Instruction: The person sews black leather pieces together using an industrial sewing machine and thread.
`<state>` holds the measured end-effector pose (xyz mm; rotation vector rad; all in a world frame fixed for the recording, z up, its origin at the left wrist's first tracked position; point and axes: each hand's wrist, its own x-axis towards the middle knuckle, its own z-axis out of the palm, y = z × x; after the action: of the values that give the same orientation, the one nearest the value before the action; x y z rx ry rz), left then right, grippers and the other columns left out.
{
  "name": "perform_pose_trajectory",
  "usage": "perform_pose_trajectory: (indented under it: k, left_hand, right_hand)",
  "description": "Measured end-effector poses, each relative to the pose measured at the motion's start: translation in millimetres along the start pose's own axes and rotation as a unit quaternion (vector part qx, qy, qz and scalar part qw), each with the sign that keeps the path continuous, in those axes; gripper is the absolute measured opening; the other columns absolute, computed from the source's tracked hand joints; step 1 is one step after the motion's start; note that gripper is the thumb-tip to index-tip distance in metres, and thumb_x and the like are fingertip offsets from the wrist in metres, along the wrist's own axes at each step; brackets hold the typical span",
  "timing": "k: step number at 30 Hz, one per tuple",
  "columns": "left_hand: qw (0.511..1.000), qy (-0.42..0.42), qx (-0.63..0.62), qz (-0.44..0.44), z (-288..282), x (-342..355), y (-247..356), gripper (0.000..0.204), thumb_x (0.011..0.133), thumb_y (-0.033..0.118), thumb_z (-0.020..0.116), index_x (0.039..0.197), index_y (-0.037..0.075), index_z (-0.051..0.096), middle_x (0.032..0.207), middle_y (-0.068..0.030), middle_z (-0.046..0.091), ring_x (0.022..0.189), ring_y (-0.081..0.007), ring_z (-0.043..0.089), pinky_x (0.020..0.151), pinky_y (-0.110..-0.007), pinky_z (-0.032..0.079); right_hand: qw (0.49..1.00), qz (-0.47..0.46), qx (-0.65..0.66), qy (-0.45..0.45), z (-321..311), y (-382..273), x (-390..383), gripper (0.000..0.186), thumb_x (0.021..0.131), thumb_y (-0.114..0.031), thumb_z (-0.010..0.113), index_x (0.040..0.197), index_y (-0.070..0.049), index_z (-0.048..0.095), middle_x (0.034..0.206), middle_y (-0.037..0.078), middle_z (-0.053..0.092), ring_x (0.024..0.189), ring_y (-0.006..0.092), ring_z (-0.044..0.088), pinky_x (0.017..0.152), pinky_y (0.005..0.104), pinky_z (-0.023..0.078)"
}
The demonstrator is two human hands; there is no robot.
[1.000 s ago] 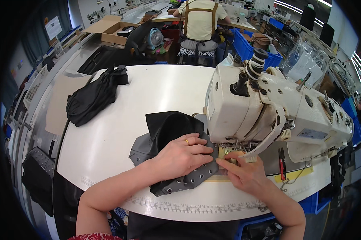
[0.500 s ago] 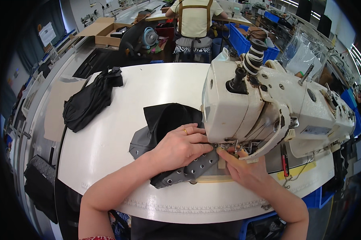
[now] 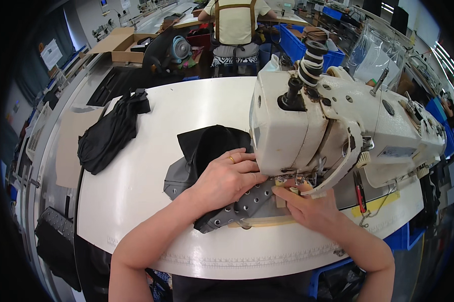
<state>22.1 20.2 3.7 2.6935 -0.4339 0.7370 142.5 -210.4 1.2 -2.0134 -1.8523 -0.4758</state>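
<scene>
From the head camera we look down on a white table (image 3: 136, 176) with a white sewing machine (image 3: 337, 126) on its right half. Under the machine's head lies a grey strip of fabric with metal eyelets (image 3: 237, 211), running from the needle area back toward the left, where it joins a black piece of fabric (image 3: 206, 143) bunched up just beside the machine.

Our left hand (image 3: 227, 178) lies flat on the grey strip, palm down, fingers together and stretched toward the machine's foot, pressing the fabric to the table; a ring shows on one finger. Our right hand (image 3: 307, 204) rests on the table at the needle, its fingertips drawn together on the edge of the strip right below the foot; we cannot tell whether they pinch it or only press on it.

Well apart, at the far left of the table, lies a black bundle of cloth (image 3: 111, 133). Beyond the table another person (image 3: 234, 20) sits with their back to us, near blue bins (image 3: 295, 43) and a cardboard box (image 3: 118, 45).
</scene>
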Motion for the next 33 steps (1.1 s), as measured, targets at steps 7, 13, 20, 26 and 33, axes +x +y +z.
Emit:
perform_pose_trajectory:
  k: [7, 13, 20, 26, 33]
  left_hand:
    - [0.973, -0.126, -0.141, -0.133, -32, 8, 1, 0.015, 0.087, 0.016, 0.071, 0.100, 0.012, 0.077, 0.115, -0.0050, 0.071, 0.121, -0.0266, 0.061, 0.115, -0.048, 0.035]
    - [0.982, -0.126, 0.073, -0.121, -25, -19, 66, 0.035, 0.095, 0.033, 0.063, 0.125, 0.015, 0.068, 0.133, -0.0100, 0.062, 0.130, -0.0343, 0.053, 0.110, -0.065, 0.031]
    - [0.984, -0.112, 0.083, -0.110, -17, -25, 50, 0.035, 0.093, 0.035, 0.067, 0.124, 0.019, 0.069, 0.134, -0.0064, 0.061, 0.129, -0.0340, 0.052, 0.102, -0.068, 0.038]
    - [0.984, -0.097, 0.075, -0.126, -10, -21, 48, 0.033, 0.093, 0.031, 0.067, 0.123, 0.016, 0.070, 0.131, -0.0081, 0.062, 0.129, -0.0354, 0.052, 0.102, -0.069, 0.038]
    - [0.985, -0.097, 0.070, -0.123, -11, -16, 41, 0.034, 0.094, 0.030, 0.065, 0.124, 0.015, 0.069, 0.131, -0.0091, 0.062, 0.128, -0.0376, 0.052, 0.101, -0.070, 0.037]
  right_hand:
    - [0.997, -0.016, 0.074, 0.026, 8, 9, -6, 0.038, 0.076, -0.011, 0.069, 0.114, -0.016, 0.072, 0.092, 0.001, 0.066, 0.073, 0.0212, 0.058, 0.072, 0.0352, 0.046]
    - [0.996, -0.044, 0.059, 0.058, 7, 7, 0, 0.037, 0.077, -0.012, 0.069, 0.114, -0.018, 0.071, 0.088, -0.001, 0.064, 0.072, 0.0198, 0.057, 0.073, 0.0374, 0.045]
    - [0.996, -0.034, 0.068, 0.049, 5, 6, 2, 0.035, 0.079, -0.013, 0.069, 0.113, -0.018, 0.072, 0.091, 0.000, 0.064, 0.077, 0.0188, 0.057, 0.073, 0.0362, 0.044]
    - [0.998, -0.012, 0.014, 0.054, 7, 5, 2, 0.036, 0.076, -0.013, 0.070, 0.110, -0.022, 0.074, 0.081, 0.001, 0.057, 0.074, 0.0210, 0.055, 0.073, 0.0357, 0.044]
    - [0.997, 0.001, 0.049, 0.054, 11, 7, -3, 0.045, 0.073, -0.011, 0.070, 0.115, -0.024, 0.074, 0.083, 0.002, 0.059, 0.075, 0.0215, 0.054, 0.076, 0.0357, 0.045]
